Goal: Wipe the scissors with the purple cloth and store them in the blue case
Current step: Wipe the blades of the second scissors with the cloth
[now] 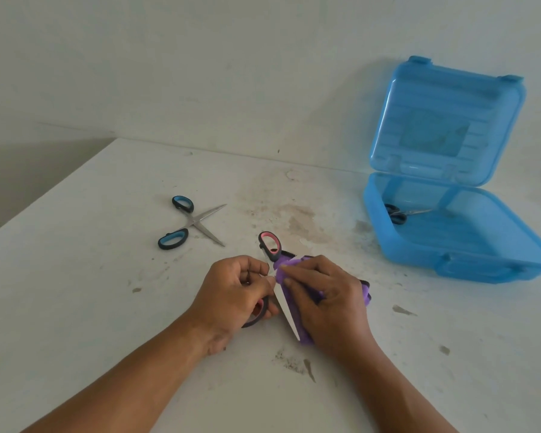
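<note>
Pink-handled scissors (270,245) lie spread apart on the table in front of me. My left hand (231,295) grips one pink handle and pinches near the pivot. My right hand (328,301) presses the purple cloth (286,270) against one blade (286,310), which points toward me. The other blade is hidden under the cloth. Blue-handled scissors (185,221) lie spread apart to the left, apart from both hands. The blue case (450,245) stands open at the right, with a small pair of scissors (398,214) inside.
The white table (75,292) is stained and speckled near the middle and front. Its left edge runs diagonally at the far left. A white wall rises behind, and the case lid (444,120) leans against it.
</note>
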Motion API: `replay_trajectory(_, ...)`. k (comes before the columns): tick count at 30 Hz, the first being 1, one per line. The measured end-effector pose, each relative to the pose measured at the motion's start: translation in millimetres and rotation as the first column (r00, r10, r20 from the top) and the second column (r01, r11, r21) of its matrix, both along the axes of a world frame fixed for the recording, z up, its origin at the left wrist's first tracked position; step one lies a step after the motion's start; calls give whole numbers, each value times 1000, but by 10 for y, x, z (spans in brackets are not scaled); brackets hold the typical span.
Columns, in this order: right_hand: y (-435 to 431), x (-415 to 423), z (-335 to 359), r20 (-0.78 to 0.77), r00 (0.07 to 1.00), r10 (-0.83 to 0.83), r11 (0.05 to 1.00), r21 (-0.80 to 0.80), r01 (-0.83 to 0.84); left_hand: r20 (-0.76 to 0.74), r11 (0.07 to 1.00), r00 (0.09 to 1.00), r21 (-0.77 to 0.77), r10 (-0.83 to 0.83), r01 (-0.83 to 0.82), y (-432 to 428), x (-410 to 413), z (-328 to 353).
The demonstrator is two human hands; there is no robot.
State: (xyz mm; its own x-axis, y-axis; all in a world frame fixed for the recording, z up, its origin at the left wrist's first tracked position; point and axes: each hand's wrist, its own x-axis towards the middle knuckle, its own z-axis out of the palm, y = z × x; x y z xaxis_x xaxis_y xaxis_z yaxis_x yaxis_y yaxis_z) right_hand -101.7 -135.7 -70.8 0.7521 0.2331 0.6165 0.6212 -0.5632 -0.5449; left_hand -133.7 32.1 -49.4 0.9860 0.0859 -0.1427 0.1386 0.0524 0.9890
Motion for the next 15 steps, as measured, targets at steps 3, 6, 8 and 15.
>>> replay_trajectory(3,-1,32,-6,-26,996,-85,995,45,87,-21,999,1000,-41,-19,18,29,21,10)
replay_trajectory(6,-52,74,14,-82,986,-142,985,83,149,-25,998,999,-39,-47,46,39,6,26)
replay_trajectory(8,-95,104,15,-115,978,-172,981,72,181,-23,998,998,-12,-56,56,41,-10,39)
replay_trajectory(15,-145,196,65,-275,924,-266,954,61,293,1,997,1000,70,-28,28,60,-24,62)
